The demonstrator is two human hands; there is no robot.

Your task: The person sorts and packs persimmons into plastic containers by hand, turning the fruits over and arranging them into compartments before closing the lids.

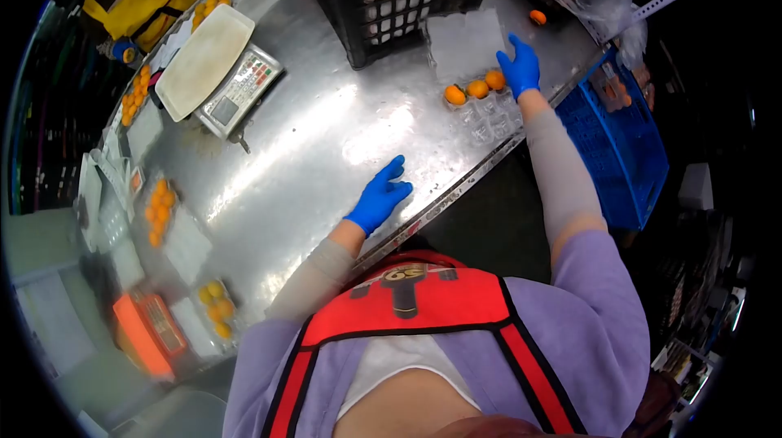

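Observation:
My right hand (pixel 522 68), in a blue glove, is beside a clear plastic tray (pixel 491 125) with thumb and fingers spread. Three small oranges (pixel 477 88) sit in a row along the tray's far side, and the rightmost is close to that hand. The tray's whitish lid (pixel 464 40) lies folded back behind them. My left hand (pixel 380 198), gloved in blue too, hovers over or rests on the metal table (pixel 301 161) near its front edge. Its fingers are extended and I see nothing in them.
A black crate (pixel 399 10) of packed fruit stands at the back. One loose orange (pixel 538 17) lies right of it. A scale (pixel 236 96) is on the left, with several fruit trays (pixel 160 211) along that side. A blue crate (pixel 611 145) stands off the table's right edge.

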